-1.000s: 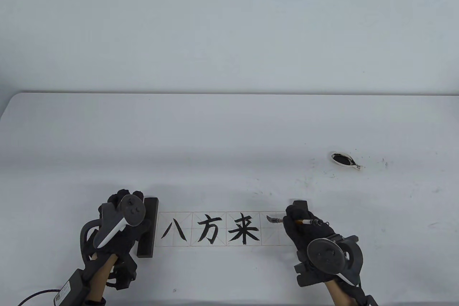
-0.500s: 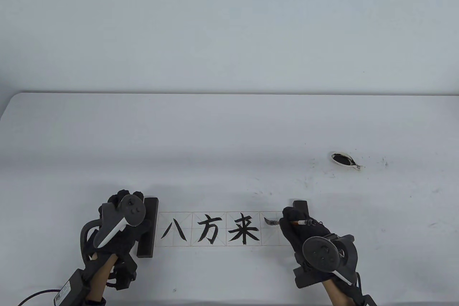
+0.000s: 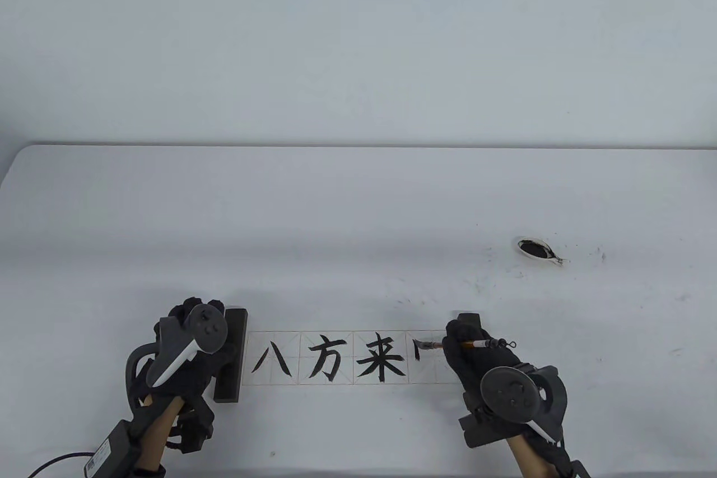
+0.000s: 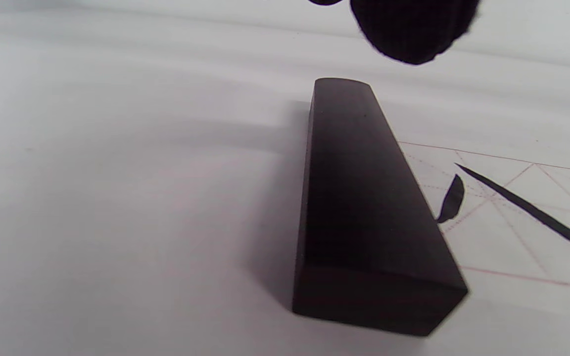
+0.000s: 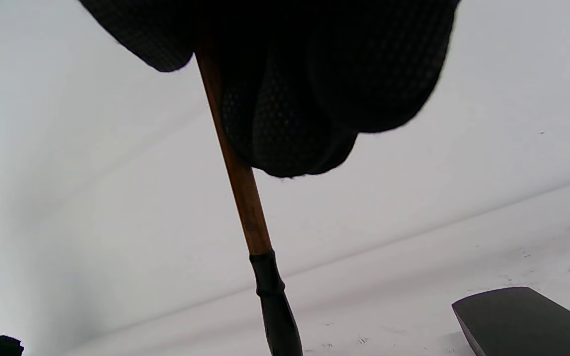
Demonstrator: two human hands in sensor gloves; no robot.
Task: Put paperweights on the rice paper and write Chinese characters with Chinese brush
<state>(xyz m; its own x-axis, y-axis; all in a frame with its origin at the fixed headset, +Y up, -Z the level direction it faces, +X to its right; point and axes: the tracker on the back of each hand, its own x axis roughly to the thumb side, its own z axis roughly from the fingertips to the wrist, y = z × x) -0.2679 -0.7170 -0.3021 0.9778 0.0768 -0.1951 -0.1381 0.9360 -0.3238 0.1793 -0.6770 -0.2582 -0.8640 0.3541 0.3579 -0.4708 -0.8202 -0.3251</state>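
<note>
right hand: our right hand (image 3: 473, 363) pinches the brush (image 3: 475, 344), tip down in the fourth square
change: a second ago just a dab there, now two strokes, so character four is underway
left hand: our left hand (image 3: 193, 357) rests relaxed by the left paperweight (image 3: 232, 354)
paper: rice paper (image 3: 336, 357) near edge, pinned both ends, right paperweight (image 3: 469, 319) mostly hidden

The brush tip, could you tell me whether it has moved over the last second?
Yes. The brush tip has shifted slightly left and up within the fourth grid square, away from the right paperweight, extending the ink mark there.
</note>
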